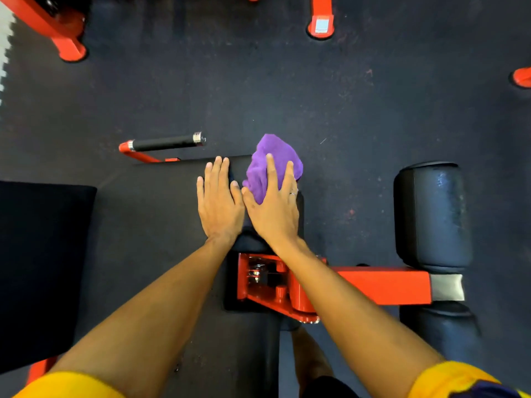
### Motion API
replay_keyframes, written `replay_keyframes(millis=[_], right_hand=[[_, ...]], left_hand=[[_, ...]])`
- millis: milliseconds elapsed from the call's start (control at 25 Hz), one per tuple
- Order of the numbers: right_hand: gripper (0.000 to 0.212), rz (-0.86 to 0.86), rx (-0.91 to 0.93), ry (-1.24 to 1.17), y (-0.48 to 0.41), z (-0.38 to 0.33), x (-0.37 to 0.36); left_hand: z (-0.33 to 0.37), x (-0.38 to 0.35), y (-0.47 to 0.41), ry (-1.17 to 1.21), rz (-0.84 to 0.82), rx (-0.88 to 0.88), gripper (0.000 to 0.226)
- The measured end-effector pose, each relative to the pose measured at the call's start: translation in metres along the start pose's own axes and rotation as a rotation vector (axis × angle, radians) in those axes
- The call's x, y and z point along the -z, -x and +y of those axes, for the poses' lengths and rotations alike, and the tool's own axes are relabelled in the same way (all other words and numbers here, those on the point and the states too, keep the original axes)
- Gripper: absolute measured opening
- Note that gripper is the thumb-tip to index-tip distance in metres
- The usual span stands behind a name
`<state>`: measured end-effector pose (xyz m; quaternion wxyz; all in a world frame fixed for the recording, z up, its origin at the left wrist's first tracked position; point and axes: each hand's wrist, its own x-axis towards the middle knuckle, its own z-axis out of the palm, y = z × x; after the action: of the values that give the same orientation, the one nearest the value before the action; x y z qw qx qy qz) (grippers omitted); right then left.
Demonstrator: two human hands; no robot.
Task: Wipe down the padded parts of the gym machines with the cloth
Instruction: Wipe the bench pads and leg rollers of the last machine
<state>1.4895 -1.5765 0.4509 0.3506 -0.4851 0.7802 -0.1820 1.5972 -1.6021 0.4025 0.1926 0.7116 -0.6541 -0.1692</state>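
Nearest the camera, two yellow sleeves [71, 386] mark the lower edge of the view, and both bare forearms extend forward from them. Between the forearms sits the orange machine frame [382, 285], with a bracket and metal fittings just below the wrists. Two black roller pads are mounted at its right end, one on the near side [439, 326] and one on the far side [432, 214]. A large black seat pad [43, 254] lies at the left.

Past the bracket is the black padded section [238, 165] being serviced. The hands rest on it side by side, thumbs almost touching.

- Left hand [219, 202]: laid flat on the bare pad, fingers straight and close together, holding nothing.
- Right hand [274, 208]: fingers straight and spread, pressing down on the purple cloth [273, 152]. A ring [293, 193] shows on one finger.

The cloth is bunched, not folded. It lies on the far right part of the pad — partly under the right palm, with its far portion reaching beyond the fingertips and the pad's far edge.

Beyond the pad, at left, a handle with a black grip [163, 142] projects from an orange arm. Farther out is the dark speckled rubber floor [287, 81], on which stand orange machine feet [321, 25] — one at top centre, another at top left [71, 50].
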Motion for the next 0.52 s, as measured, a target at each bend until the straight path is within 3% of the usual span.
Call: replay_keyframes(millis=[120, 360, 440, 520], right_hand=[[0.082, 0.017, -0.088, -0.006, -0.028, -0.002, 0.008], [0.074, -0.202, -0.469, -0.319, -0.093, -0.007, 0.030], [0.083, -0.150, -0.509, -0.344, -0.071, -0.008, 0.024], [0.089, -0.102, -0.435, -0.208, -0.031, -0.009, 0.014]], left_hand=[[0.002, 0.000, 0.000, -0.008, -0.006, 0.001, 0.058], [0.004, 0.003, 0.002, -0.018, -0.008, 0.009, 0.058], [0.003, 0.003, 0.001, -0.009, -0.013, 0.012, 0.058], [0.002, 0.002, -0.002, -0.010, -0.015, 0.016, 0.060]])
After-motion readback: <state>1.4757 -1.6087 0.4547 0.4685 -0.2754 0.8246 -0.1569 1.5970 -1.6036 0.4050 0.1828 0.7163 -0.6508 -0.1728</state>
